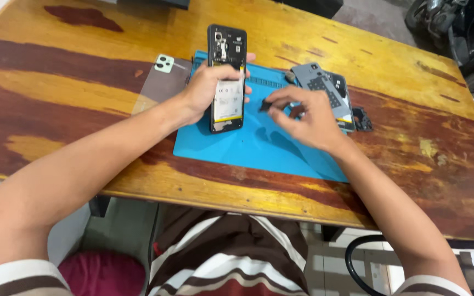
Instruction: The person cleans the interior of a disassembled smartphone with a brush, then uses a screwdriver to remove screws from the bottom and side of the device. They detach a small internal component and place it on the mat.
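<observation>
Phone (226, 77), rectangular, glossy, on rubbery mat (259, 143)

A wooden table (56, 82) glows honey-yellow, streaked with broad reddish-brown bands and a dark maroon patch near its far edge. On it lies a bright blue mat (259, 145). The opened phone (226, 78) has a black frame, black and silver parts at the top, and a white battery edged with a yellow strip. A clear back cover (160, 85) carries a pale mint-green camera block. A grey phone shell (320, 87) shows a dark patterned patch, with a small black part (362, 119) beside it. The shirt (231, 257) runs in brown and cream stripes. A dark red cushion (102, 274) sits below.
</observation>
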